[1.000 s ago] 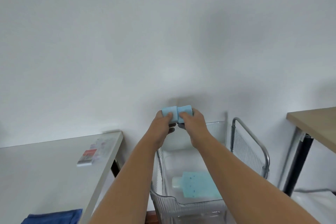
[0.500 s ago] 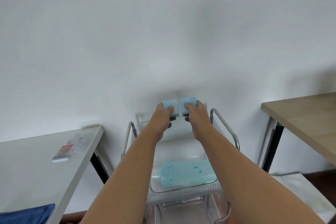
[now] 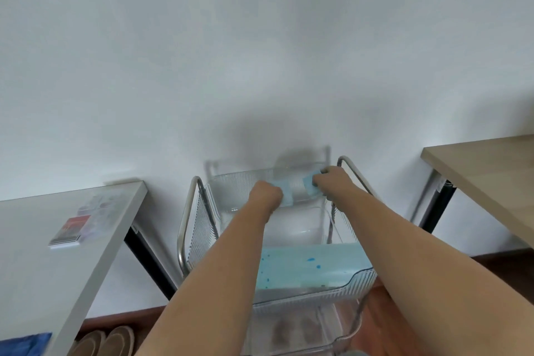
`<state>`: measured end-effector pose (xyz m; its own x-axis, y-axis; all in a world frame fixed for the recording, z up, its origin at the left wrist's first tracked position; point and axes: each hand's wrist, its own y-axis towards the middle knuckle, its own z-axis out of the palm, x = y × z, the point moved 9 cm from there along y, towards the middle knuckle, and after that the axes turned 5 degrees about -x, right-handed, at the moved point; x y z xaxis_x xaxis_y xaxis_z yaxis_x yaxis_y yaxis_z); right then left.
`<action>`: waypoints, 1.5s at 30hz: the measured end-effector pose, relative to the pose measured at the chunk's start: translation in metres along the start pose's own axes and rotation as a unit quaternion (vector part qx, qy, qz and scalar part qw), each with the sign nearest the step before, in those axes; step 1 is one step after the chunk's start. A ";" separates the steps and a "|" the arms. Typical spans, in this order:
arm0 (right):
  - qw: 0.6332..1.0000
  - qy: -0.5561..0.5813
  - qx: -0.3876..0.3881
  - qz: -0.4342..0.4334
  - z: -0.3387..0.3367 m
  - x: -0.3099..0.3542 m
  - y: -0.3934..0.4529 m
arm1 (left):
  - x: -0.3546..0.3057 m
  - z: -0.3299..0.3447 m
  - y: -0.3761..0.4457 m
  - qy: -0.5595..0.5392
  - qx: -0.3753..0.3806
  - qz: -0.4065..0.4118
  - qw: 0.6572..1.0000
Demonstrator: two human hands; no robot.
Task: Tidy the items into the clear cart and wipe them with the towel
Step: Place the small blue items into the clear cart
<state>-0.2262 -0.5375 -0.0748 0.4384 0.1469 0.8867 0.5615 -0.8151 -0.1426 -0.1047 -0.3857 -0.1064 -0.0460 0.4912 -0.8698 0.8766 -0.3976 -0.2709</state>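
From the head view I see both hands reaching into the far end of the clear cart (image 3: 358, 279), at about twelve o'clock from me. My left hand (image 3: 265, 193) is curled into a fist on a light blue block (image 3: 286, 199); my right hand (image 3: 332, 180), at one o'clock, is closed on a second light blue block (image 3: 310, 184). The two blocks sit apart, low inside the top tray near its back wall; motion blur keeps me from telling whether they touch the tray floor. In the near part of the same tray lies a pale blue pouch (image 3: 312, 266) with darker blue specks, partly hidden by my forearms. At nine o'clock a grey table (image 3: 34, 269) carries a small red-and-white booklet (image 3: 70, 231), and a blue towel (image 3: 24, 344) shows at its near corner, at seven o'clock. A wooden table (image 3: 488, 165) stands at three o'clock.
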 end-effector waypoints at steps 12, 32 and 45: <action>0.916 -0.396 0.052 -0.033 0.038 -0.023 0.039 | 0.053 0.055 0.038 -0.001 0.017 -0.124 0.992; 0.906 -0.414 -0.039 -0.086 0.041 -0.047 0.071 | 0.055 0.070 0.053 0.101 -0.009 -0.091 0.991; 0.838 -0.532 0.053 -0.114 0.058 -0.049 0.065 | 0.051 0.072 0.049 0.147 -0.015 -0.060 0.987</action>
<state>-0.1706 -0.5646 -0.1533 0.6567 0.7540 0.0113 0.7503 -0.6518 -0.1108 -0.0988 -0.4356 -0.1938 -0.0138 0.7388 -0.6738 0.8868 -0.3023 -0.3496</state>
